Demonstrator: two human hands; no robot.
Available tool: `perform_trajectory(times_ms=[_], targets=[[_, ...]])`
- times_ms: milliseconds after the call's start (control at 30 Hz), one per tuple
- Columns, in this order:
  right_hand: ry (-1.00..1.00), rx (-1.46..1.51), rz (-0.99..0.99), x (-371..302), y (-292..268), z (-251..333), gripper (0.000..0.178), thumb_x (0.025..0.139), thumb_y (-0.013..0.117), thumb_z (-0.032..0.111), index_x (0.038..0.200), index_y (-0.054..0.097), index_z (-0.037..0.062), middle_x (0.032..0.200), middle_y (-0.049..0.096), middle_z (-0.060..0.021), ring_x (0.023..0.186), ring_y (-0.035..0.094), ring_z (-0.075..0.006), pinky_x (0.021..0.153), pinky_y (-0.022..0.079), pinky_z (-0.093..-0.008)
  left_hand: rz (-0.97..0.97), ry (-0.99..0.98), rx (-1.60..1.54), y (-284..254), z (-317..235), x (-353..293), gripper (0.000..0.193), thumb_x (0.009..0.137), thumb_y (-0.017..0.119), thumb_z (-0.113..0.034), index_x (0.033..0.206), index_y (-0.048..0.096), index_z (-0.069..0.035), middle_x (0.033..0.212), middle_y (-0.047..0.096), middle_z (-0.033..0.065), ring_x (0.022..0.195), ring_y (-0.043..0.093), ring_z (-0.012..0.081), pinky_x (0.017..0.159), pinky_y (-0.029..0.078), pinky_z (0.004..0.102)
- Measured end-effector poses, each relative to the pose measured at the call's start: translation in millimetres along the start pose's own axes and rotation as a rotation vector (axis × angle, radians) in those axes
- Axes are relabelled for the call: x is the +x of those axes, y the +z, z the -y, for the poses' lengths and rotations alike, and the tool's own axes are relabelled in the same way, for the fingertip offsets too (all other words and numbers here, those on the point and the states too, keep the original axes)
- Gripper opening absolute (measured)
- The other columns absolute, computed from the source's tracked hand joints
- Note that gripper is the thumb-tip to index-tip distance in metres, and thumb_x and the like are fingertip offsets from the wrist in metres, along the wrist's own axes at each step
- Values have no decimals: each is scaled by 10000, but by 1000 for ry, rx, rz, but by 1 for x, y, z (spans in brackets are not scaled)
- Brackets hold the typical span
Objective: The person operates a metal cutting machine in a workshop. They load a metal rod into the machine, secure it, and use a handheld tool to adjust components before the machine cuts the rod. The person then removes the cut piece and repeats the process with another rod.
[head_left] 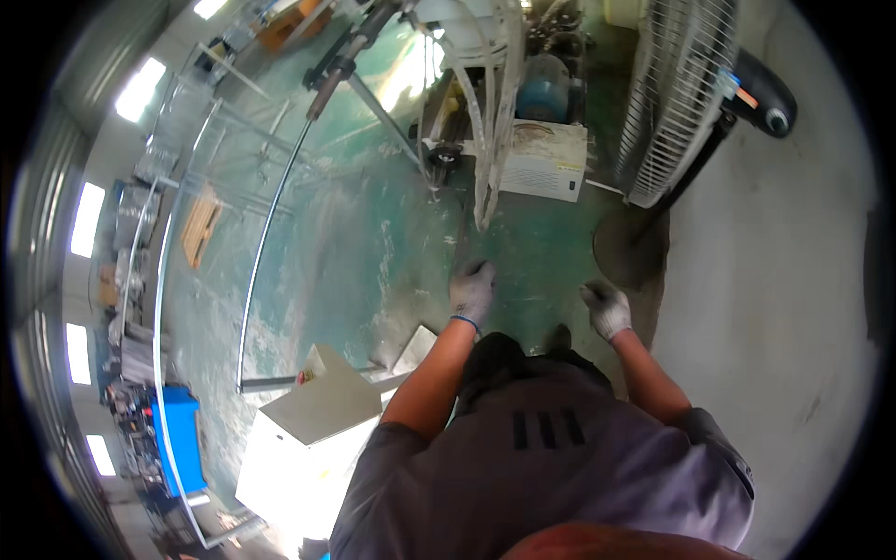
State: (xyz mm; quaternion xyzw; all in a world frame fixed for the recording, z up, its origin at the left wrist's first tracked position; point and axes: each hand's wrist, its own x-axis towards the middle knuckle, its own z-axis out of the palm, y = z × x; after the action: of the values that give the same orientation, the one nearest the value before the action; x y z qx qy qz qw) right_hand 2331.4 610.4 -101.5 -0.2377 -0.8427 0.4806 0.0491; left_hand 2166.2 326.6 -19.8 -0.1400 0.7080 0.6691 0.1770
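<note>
My left hand (473, 291), in a pale work glove with a blue cuff edge, is held low in front of my body. Its fingers are curled in, and whatever they may hold is hidden. Off to the right, my right hand (607, 310) wears a similar glove with darker fingertips. It is also closed, and its palm side does not show. Both hands hang above the green floor (411, 280), apart from each other. Nearest to the right one is the round dark base (630, 247) of a standing fan.
A large wire-caged fan (677, 103) stands right, beside a pale wall (775, 280). Ahead are clear hoses (490, 140), a white vented box (544, 161) and a blue motor-like part (543, 89). Left are metal tube frames (271, 224), a white cabinet (308, 457) and a blue bin (182, 439).
</note>
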Motion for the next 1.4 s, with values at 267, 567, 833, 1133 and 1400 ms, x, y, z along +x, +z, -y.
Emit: perform_trajectory(times_ms=[267, 567, 833, 1133, 1400], targets=[[-388, 19, -124, 142, 70, 167, 218, 1014, 772, 242, 1108, 815, 50, 931, 767, -175, 782, 731, -327, 847, 609, -418, -162, -259, -154, -38, 18, 65, 146, 1001, 691, -165, 1024, 744, -32, 838, 708, 63, 713, 685, 200, 660, 549, 361], [183, 979, 191, 220, 199, 282, 180, 1030, 793, 168, 1116, 760, 13, 953, 761, -67, 780, 734, -172, 692, 625, -344, 407, -161, -532, -95, -46, 189, 208, 1072, 680, -234, 1145, 709, -42, 981, 715, 57, 908, 711, 220, 823, 582, 397], [234, 841, 450, 256, 269, 366, 242, 1032, 791, 195, 1162, 759, -7, 961, 781, -83, 843, 757, -186, 731, 613, -333, 195, 34, -455, -178, -133, 241, 274, 1159, 588, -203, 1289, 679, 21, 1132, 765, 138, 997, 760, 274, 923, 617, 422], [-116, 384, 649, 323, 304, 477, 326, 1051, 742, 289, 1158, 798, -14, 969, 799, -77, 833, 746, -144, 764, 589, -334, 26, 200, -625, -234, -214, 281, 293, 1153, 595, -193, 1341, 643, 27, 1078, 763, 171, 982, 762, 301, 921, 613, 434], [-245, 490, 467, 379, 345, 496, 338, 1064, 753, 298, 1157, 803, -23, 982, 795, -92, 903, 735, -174, 813, 586, -353, 134, 273, -660, -246, -282, 353, 341, 1140, 620, -196, 1337, 610, 83, 1116, 735, 208, 969, 757, 324, 911, 633, 489]])
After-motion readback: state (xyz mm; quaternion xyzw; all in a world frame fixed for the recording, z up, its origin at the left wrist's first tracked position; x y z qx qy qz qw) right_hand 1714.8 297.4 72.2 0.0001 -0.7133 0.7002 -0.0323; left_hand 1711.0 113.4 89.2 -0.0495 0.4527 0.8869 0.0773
